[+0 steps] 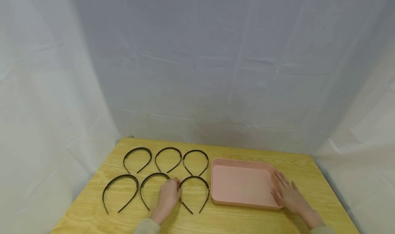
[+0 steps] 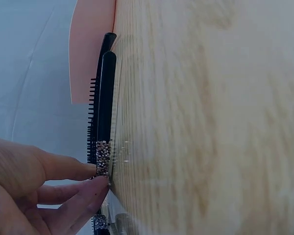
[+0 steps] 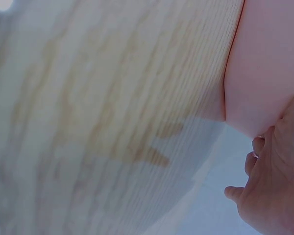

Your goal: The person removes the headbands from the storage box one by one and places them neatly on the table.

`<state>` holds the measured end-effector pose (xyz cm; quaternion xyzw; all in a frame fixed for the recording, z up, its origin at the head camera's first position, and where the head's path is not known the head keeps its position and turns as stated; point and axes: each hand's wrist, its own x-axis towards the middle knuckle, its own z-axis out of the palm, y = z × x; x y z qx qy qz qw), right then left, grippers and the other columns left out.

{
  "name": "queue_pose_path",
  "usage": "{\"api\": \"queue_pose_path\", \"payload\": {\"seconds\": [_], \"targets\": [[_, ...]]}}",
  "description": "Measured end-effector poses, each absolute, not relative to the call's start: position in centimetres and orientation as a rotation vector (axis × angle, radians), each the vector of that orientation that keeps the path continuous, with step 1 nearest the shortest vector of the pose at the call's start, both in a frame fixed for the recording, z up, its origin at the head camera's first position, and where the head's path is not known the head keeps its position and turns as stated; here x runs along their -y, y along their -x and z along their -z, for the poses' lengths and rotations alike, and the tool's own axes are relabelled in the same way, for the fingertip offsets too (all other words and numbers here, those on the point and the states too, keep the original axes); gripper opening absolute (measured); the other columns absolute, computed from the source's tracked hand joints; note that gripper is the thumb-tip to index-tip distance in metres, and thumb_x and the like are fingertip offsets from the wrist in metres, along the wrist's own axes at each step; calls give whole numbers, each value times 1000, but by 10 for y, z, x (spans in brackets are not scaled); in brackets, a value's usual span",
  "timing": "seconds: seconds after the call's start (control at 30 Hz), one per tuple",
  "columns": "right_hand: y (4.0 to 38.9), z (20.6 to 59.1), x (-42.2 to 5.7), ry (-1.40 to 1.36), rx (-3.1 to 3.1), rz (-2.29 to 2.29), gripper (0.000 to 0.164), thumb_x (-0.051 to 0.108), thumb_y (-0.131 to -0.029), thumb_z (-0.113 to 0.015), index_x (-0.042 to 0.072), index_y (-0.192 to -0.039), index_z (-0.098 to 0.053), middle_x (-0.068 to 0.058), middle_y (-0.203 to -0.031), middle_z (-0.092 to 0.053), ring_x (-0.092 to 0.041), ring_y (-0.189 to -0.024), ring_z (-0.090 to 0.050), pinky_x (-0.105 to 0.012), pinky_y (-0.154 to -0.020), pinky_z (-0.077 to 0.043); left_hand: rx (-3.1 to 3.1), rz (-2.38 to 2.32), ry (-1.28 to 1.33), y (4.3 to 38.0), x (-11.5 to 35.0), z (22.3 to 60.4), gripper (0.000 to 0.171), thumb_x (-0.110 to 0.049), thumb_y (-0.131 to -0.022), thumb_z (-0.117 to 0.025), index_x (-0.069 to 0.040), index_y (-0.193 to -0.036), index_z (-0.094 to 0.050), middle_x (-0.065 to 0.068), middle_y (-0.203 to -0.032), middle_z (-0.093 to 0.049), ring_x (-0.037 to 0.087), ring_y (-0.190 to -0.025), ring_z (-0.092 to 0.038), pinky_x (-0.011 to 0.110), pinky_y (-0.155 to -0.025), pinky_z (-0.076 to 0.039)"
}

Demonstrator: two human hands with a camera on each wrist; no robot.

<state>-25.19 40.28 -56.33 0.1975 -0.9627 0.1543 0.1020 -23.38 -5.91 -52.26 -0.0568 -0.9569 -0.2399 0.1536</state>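
Observation:
My left hand (image 1: 168, 194) is at the front row of black headbands, its fingertips pinching the left side of the rightmost one (image 1: 205, 183). In the left wrist view, thumb and finger grip this headband (image 2: 106, 98) at a band of glittery stones (image 2: 103, 152), and comb-like teeth line its inner side. Just left of it lies the middle headband (image 1: 154, 175), partly covered by the hand. My right hand (image 1: 290, 195) rests with straight fingers over the right rim of a shallow pink tray (image 1: 240, 184); the right wrist view shows it against the tray's outer wall (image 3: 264, 63).
Another headband (image 1: 124, 176) lies at the front left. Three more form a back row: left (image 1: 140, 148), middle (image 1: 169, 148) and right (image 1: 196, 151). All lie on a wooden table (image 1: 234, 222), with white sheeting (image 1: 197, 72) behind it and at both sides.

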Motion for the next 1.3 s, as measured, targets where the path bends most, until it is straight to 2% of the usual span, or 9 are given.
{"api": "queue_pose_path", "payload": {"seconds": [0.1,0.23,0.33,0.47,0.7,1.0,1.07,1.2,1.3], "targets": [[254,568,-405,-603,2830,-475,64,29,-108,-48,7,-162,-23,-4,-170,-15,-6,-155,4,-77,-103,-31,2755,682,169,234,60,522,16,3,-78,-81,5,-91,-72,8,-74,-67,22,-67,-64,35,-58,-57],[255,568,-405,-610,2786,-477,63,28,-106,-52,6,-161,-27,-9,-167,-25,-7,-155,-1,-78,-101,-33,2771,689,168,235,60,521,15,4,-79,-79,6,-92,-72,11,-77,-68,25,-70,-65,38,-61,-58],[255,567,-404,-600,2799,-453,61,29,-107,-51,3,-158,-32,-12,-165,-28,1,-152,7,-76,-102,-33,2783,706,162,235,60,520,15,4,-79,-78,6,-93,-72,13,-79,-68,27,-72,-66,39,-62,-58],[256,568,-406,-577,2864,-464,61,32,-108,-48,-1,-157,-32,-13,-167,-23,8,-147,14,-76,-106,-29,2797,721,153,234,60,519,17,5,-78,-79,6,-94,-72,14,-82,-69,28,-74,-67,41,-65,-59],[255,568,-407,-552,2868,-482,62,32,-107,-50,0,-157,-33,-13,-167,-23,-18,-157,-5,-78,-106,-28,2814,736,156,234,60,519,23,6,-77,-81,6,-99,-73,14,-85,-70,28,-76,-68,39,-64,-60],[249,547,-400,-510,2923,-529,62,30,-106,-53,-2,-156,-35,-23,-161,-32,-41,-150,-25,-78,-108,-27,2757,671,179,232,60,515,19,-3,-82,-82,2,-99,-73,10,-83,-68,20,-67,-66,25,-51,-53],[250,547,-401,-513,2923,-565,63,30,-106,-53,-2,-156,-33,-22,-162,-29,-38,-153,-20,-80,-107,-26,2730,660,193,232,60,515,17,-4,-84,-81,1,-98,-73,10,-83,-68,18,-65,-65,22,-48,-51],[253,544,-401,-531,2923,-644,64,30,-105,-54,-4,-155,-34,-25,-161,-29,-44,-150,-20,-83,-105,-23,2679,638,224,234,61,516,18,-4,-86,-79,1,-101,-73,11,-85,-70,14,-59,-60,20,-46,-46],[257,534,-393,-492,2924,-687,66,32,-105,-54,-1,-157,-32,-28,-160,-30,-51,-146,-24,-83,-105,-19,2661,612,241,237,59,516,22,-8,-88,-78,2,-107,-73,15,-93,-72,20,-64,-64,26,-49,-53]]}}
